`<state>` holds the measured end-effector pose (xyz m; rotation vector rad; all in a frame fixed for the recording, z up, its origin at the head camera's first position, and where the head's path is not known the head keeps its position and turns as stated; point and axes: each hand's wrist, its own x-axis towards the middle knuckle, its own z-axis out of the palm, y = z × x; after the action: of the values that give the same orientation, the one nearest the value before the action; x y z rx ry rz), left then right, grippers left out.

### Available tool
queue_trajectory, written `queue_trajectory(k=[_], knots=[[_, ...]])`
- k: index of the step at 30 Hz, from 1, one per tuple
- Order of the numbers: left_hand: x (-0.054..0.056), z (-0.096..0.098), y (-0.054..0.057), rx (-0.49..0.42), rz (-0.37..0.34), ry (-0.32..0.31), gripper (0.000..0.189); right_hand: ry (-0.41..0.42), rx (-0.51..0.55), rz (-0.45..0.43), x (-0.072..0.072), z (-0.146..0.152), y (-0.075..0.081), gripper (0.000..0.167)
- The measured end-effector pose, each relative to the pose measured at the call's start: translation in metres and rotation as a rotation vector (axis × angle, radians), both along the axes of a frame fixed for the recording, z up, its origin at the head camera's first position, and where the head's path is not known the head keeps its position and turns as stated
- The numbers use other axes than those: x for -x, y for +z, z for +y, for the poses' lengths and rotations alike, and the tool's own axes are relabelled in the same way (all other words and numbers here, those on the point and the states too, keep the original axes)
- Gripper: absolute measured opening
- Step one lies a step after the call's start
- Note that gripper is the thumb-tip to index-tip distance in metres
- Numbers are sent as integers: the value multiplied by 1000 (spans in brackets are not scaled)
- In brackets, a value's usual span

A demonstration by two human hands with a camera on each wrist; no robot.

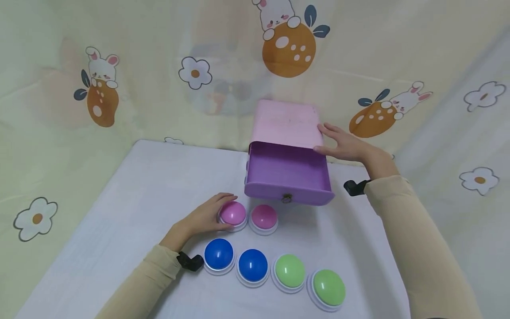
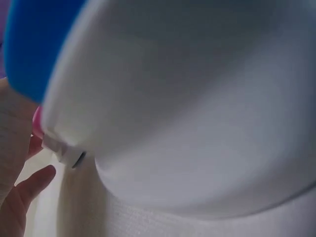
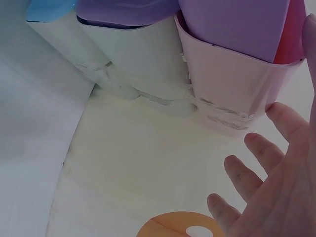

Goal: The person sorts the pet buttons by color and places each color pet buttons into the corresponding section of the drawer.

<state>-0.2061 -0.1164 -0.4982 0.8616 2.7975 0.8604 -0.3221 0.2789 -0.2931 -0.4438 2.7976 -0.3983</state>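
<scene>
Basically, everything's set around the pink box (image 1: pixel 284 124) near the far edge of the white table (image 1: pixel 179 168). Its purple drawer (image 1: pixel 308 196) is pulled out on the near side, w/ a small knob (image 1: pixel 286 198) mid-front.

L hand (image 1: pixel 205 217) is in front of the box, off its near-L corner, thumb & fingers curved round the L pink dome (image 1: pixel 233 212), which sits on a white base; can't tell how tight. R hand (image 1: pixel 346 145) is at the box's R side, fingers spread & mostly straight, tips against it, nothing held.

R pink dome (image 1: pixel 264 217) is right beside the L one, in front of the box. Farther out on the box's near side, L to R, approx. in a row: L blue dome (image 1: pixel 218 254), R blue dome (image 1: pixel 253 266), L green dome (image 1: pixel 290 271), R green dome (image 1: pixel 329 288), all w/ white bases. R wrist cam also shows white shells (image 3: pixel 148 54) next to the box. Behind the box: curtain (image 1: pixel 151 88) w/ rabbits, flowers, etc.
</scene>
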Motion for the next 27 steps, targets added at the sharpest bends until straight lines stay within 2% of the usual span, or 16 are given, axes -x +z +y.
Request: queue_trajectory(k=[11,18,27], knots=[[1,1,-3,-36,-49,-26,81,-7,-2,0,0,-1,-2,91],[-3,5,2,-30,-95,-13,81,-6,26,1,1,1,-5,91],[-3,7,4,-17,-80,-19,78,0,36,3,1,3,-6,91]])
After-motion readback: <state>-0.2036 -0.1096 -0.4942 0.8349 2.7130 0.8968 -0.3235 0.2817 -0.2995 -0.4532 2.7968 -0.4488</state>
